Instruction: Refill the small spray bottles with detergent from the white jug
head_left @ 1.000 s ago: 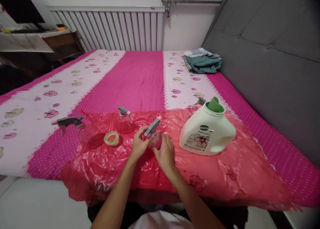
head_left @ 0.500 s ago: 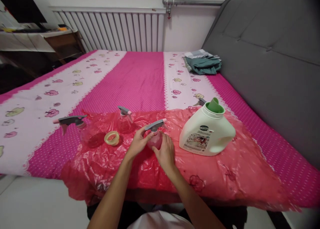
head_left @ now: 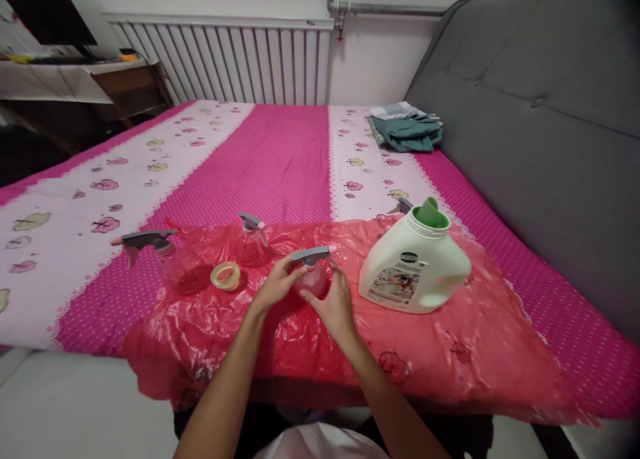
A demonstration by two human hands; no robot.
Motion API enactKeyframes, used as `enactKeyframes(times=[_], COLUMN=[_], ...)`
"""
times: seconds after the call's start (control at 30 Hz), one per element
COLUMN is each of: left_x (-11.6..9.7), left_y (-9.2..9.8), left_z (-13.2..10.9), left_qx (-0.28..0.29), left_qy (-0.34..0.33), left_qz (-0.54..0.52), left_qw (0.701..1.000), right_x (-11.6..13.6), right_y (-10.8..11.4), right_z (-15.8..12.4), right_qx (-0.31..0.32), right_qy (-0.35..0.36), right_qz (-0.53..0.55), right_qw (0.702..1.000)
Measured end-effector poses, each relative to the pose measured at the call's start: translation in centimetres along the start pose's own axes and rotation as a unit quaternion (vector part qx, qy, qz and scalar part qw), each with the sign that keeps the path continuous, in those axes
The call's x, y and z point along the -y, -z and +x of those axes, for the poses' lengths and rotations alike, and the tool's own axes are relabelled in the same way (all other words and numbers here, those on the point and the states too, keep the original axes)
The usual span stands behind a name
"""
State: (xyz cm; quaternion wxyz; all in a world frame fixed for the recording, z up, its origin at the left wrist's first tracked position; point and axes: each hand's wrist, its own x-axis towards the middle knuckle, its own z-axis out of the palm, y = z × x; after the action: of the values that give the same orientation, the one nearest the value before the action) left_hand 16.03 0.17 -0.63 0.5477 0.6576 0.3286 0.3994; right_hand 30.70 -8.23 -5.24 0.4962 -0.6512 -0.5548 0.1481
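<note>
A small clear spray bottle [head_left: 313, 282] with a grey trigger head and pink nozzle stands upright on the red plastic sheet [head_left: 280, 355]. My left hand [head_left: 279, 282] is closed on it at the neck, just under the trigger head. Around the right side of its body curves my right hand [head_left: 336, 302], thumb in front and fingers behind, the grip looking loose. To the right is a large pale detergent jug [head_left: 415, 262] with its mouth uncapped and a green spout inside. A pale yellow ring-shaped cap [head_left: 225, 277] lies left of my hands.
Two more spray bottles are on the left, one upright [head_left: 251, 245] and one leaning or distorted [head_left: 183, 269]. Another grey spray head [head_left: 401, 206] shows partly behind the jug. Folded clothes [head_left: 407, 129] lie farther back on the bed, beside the grey headboard [head_left: 540, 112].
The trigger head has turned slightly, its nozzle now level and pointing right. My right hand's fingers have shifted and loosened a little around the bottle. Other things stay put.
</note>
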Motion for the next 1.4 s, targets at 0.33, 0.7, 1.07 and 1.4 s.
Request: enactKeyframes(times=[0.33,0.7,1.07,1.4], left_x=[0.2,1.9,1.9,1.3], left_y=[0.7,0.6,-0.2,-0.7], left_z=[0.3,0.1,-0.2,-0.4], left_qx=[0.041,0.034,0.026,-0.011], left_qy=[0.009,0.015,0.011,-0.02], left_qz=[-0.039,-0.067,-0.122,-0.104], left_qw=[0.998,0.997,0.992,0.994], right_x=[2.4,3.7,4.0,5.1], right_y=[3.0,3.0,2.5,1.5], right_z=[3.9,6.5,5.6,4.1], right_qx=[0.048,0.118,0.082,-0.014], right_qy=[-0.048,-0.035,-0.012,-0.006], right_qz=[0.231,0.21,0.181,0.088], right_qw=[0.971,0.97,0.98,0.996])
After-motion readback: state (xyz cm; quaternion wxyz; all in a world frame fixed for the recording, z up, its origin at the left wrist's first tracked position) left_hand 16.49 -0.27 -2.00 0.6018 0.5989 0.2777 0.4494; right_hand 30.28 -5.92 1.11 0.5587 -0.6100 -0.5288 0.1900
